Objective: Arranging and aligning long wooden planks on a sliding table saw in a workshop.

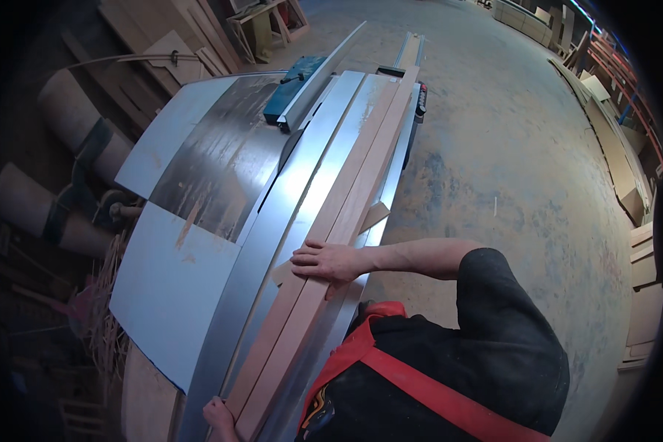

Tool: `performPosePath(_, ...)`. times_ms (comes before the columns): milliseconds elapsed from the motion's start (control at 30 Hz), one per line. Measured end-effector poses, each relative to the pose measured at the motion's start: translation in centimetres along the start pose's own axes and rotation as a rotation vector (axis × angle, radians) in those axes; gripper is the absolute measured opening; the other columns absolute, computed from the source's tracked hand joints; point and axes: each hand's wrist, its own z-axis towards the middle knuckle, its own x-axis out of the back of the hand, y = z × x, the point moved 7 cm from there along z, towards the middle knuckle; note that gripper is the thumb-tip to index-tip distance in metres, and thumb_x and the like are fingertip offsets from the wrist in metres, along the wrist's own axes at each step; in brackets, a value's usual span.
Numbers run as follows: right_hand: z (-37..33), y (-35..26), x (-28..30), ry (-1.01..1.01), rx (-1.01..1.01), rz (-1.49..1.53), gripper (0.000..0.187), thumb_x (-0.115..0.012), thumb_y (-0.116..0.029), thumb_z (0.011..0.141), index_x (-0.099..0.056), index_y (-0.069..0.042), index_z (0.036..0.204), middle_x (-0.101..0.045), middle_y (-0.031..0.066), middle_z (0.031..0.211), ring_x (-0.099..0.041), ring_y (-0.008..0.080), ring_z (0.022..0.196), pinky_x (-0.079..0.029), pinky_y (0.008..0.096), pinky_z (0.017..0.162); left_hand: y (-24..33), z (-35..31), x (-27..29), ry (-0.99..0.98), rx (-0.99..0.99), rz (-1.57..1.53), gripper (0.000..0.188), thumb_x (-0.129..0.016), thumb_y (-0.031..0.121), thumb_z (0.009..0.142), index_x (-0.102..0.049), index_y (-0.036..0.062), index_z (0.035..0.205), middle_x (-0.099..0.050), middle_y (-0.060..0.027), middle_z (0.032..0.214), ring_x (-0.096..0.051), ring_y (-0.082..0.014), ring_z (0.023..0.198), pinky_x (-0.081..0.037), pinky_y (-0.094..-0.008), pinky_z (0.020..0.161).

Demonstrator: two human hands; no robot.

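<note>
Two long wooden boards lie side by side along the metal saw table, running from its near end to its far end. The right hand lies flat, fingers spread, pressing on the boards near the table's middle. The left hand grips the boards' near end. One blue guard sits at the table's far end.

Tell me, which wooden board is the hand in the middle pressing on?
The right hand lies across both long boards on the saw table; the small scrap beside them is untouched.
</note>
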Motion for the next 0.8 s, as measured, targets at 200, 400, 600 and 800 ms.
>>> performPosePath(200,-5.4,-1.2,-0.2,0.093,-0.088,0.038,0.080,-0.085,-0.041,0.070,-0.050,0.000,0.129,-0.044,0.0235,0.143,-0.040,0.0390,0.136,-0.030,0.0520,0.113,-1.7,0.0,-2.1,0.071,-0.071,0.259,0.039,-0.055,0.034,0.095,-0.077,0.0029,0.090,-0.073,-0.0227,0.089,-0.071,-0.0361,0.084,-0.052,-0.0522,0.075)
performPosePath(400,-14.4,-8.0,-1.8,0.563,-0.251,0.300,0.051,-0.074,-0.027,0.084,-0.055,0.000,0.123,-0.054,0.0238,0.133,-0.055,0.0393,0.121,-0.046,0.0477,0.098,19.2,-0.1,-6.2,0.156,-0.345,-0.092,0.038,-0.051,0.026,0.096,-0.074,-0.0021,0.084,-0.071,-0.0237,0.087,-0.068,-0.0357,0.080,-0.052,-0.0478,0.073)
performPosePath(600,-38.2,-11.3,-11.5,0.299,-1.418,0.636,0.038,-0.070,-0.034,0.088,-0.068,-0.004,0.111,-0.070,0.0208,0.103,-0.067,0.0384,0.098,-0.054,0.0452,0.083,52.6,-15.9,-12.7,-0.254,-0.990,-0.851,0.034,-0.042,0.014,0.101,-0.071,-0.0026,0.096,-0.072,-0.0093,0.085,-0.065,-0.0224,0.079,-0.052,-0.0354,0.076)
performPosePath(800,-53.9,-18.3,-10.3,0.524,-1.754,0.400,0.037,-0.069,-0.028,0.089,-0.067,0.001,0.111,-0.072,0.0208,0.099,-0.070,0.0374,0.093,-0.056,0.0444,0.083,64.8,-39.2,-21.3,-1.108,-1.522,-0.578,0.025,-0.056,0.014,0.098,-0.072,-0.0014,0.109,-0.076,-0.0130,0.095,-0.069,-0.0169,0.084,-0.053,-0.0305,0.082)
